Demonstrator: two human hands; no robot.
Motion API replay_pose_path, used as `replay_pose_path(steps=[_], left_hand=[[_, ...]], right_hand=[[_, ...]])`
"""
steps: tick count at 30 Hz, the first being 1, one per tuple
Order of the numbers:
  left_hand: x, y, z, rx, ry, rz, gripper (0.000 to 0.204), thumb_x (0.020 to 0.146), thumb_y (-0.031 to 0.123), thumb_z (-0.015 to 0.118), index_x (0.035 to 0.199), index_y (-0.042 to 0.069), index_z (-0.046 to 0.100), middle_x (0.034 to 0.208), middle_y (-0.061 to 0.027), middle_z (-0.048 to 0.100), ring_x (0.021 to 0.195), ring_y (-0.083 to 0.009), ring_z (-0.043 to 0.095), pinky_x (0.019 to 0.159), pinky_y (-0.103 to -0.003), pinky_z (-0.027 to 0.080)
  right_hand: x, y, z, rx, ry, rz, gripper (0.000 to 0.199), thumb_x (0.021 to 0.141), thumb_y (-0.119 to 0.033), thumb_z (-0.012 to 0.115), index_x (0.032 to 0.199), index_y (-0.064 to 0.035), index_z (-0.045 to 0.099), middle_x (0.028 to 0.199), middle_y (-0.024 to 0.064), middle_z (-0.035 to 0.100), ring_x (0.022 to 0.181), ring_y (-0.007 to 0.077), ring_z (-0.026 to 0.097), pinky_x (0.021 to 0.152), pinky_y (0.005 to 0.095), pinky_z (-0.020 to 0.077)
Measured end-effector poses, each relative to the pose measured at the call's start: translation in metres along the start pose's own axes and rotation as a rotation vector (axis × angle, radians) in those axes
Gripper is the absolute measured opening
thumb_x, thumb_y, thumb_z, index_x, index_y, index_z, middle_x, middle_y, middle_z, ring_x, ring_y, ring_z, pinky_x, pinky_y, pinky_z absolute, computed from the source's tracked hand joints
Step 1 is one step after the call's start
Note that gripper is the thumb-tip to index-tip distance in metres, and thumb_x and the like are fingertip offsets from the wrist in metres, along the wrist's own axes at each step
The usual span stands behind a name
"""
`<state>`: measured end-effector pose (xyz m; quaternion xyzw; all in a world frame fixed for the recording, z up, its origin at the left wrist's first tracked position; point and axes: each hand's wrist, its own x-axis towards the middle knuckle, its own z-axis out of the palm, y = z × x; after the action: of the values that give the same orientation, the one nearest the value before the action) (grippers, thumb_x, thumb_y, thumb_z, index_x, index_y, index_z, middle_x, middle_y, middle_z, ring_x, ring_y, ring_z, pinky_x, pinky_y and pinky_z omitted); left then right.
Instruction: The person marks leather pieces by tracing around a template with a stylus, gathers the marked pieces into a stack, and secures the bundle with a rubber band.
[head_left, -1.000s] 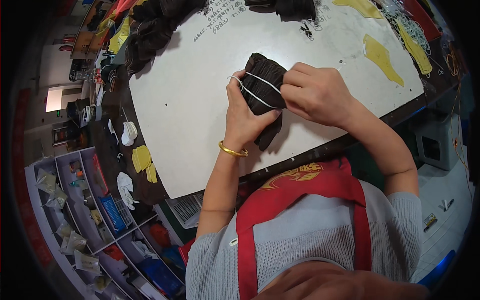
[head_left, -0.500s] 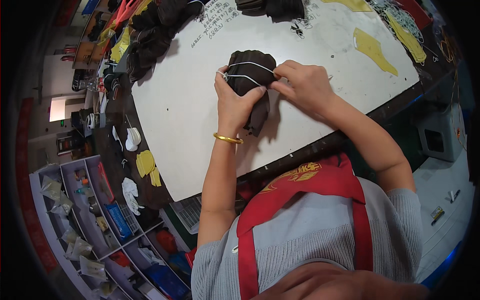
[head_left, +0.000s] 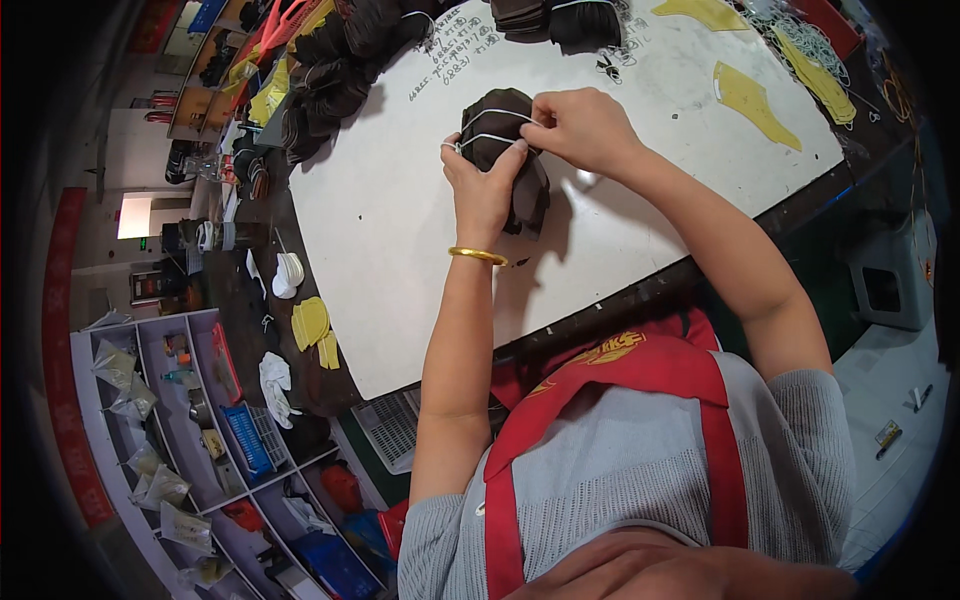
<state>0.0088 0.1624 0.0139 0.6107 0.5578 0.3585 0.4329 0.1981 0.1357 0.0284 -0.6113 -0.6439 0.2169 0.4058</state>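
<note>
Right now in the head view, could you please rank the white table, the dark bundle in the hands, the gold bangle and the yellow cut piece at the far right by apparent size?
1. white table
2. dark bundle
3. yellow cut piece
4. gold bangle

The yellow piece lies farther away, so it may truly be nearer the bundle's size.

Bundle of fabric pieces (head_left: 505, 150) sits mid-table (head_left: 400, 240), left hand (head_left: 482, 190) on its near side, right hand (head_left: 580, 128) at its right. More stacks (head_left: 340, 60) line the far-left edge, flat cut pieces (head_left: 745, 95) toward the far-right corner.
</note>
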Motion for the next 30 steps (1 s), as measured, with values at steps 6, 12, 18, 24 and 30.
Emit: replay_pose_path(steps=[6, 12, 18, 24, 30], left_hand=[[-0.002, 0.017, 0.012, 0.079, 0.120, -0.015, 0.106, 0.078, 0.046, 0.082, 0.148, -0.007, 0.023, 0.146, -0.0316, 0.033, 0.128, -0.0432, 0.051, 0.105, -0.045, 0.047], [0.005, -0.019, 0.005, 0.605, 0.221, 0.249, 0.095, 0.082, 0.035, 0.078, 0.154, 0.008, 0.023, 0.140, -0.0235, 0.040, 0.119, -0.0454, 0.055, 0.093, -0.056, 0.050], [-0.017, 0.026, 0.036, 0.669, 0.239, 0.211, 0.130, 0.061, 0.044, 0.092, 0.155, 0.002, 0.014, 0.136, -0.0258, 0.047, 0.116, -0.0425, 0.057, 0.086, -0.052, 0.054], [-0.014, -0.009, 0.028, 0.857, 0.321, 0.369, 0.137, 0.060, 0.044, 0.094, 0.157, 0.000, 0.007, 0.135, -0.0283, 0.047, 0.112, -0.0436, 0.060, 0.083, -0.052, 0.055], [-0.003, -0.003, -0.027, -0.650, -0.061, -0.266, 0.091, 0.088, 0.035, 0.073, 0.156, 0.004, 0.023, 0.134, -0.0246, 0.059, 0.107, -0.0394, 0.069, 0.088, -0.040, 0.062]], right_hand=[[0.006, -0.007, 0.016, -0.226, 0.169, -0.178, 0.028, 0.083, -0.038, 0.068, 0.083, -0.0108, 0.074, 0.082, 0.0105, 0.074, 0.072, 0.0321, 0.071, 0.068, 0.0434, 0.0563], [-0.015, -0.074, 0.015, 0.323, -0.325, -0.223, 0.032, 0.084, -0.043, 0.069, 0.093, -0.0140, 0.078, 0.092, 0.0117, 0.075, 0.086, 0.0318, 0.072, 0.078, 0.0422, 0.0554], [0.050, -0.021, -0.012, -0.154, -0.233, -0.055, 0.024, 0.085, -0.031, 0.065, 0.093, -0.0130, 0.080, 0.083, 0.0091, 0.076, 0.075, 0.0283, 0.073, 0.070, 0.0404, 0.0571], [0.044, -0.064, 0.004, -0.365, -0.400, -0.199, 0.021, 0.084, -0.022, 0.061, 0.080, -0.0077, 0.076, 0.080, 0.0150, 0.074, 0.069, 0.0354, 0.070, 0.064, 0.0454, 0.0562], [0.008, -0.015, -0.079, 0.441, -0.092, -0.188, 0.028, 0.092, -0.028, 0.068, 0.093, -0.0013, 0.075, 0.086, 0.0058, 0.075, 0.077, 0.0152, 0.069, 0.073, 0.0306, 0.0526]])
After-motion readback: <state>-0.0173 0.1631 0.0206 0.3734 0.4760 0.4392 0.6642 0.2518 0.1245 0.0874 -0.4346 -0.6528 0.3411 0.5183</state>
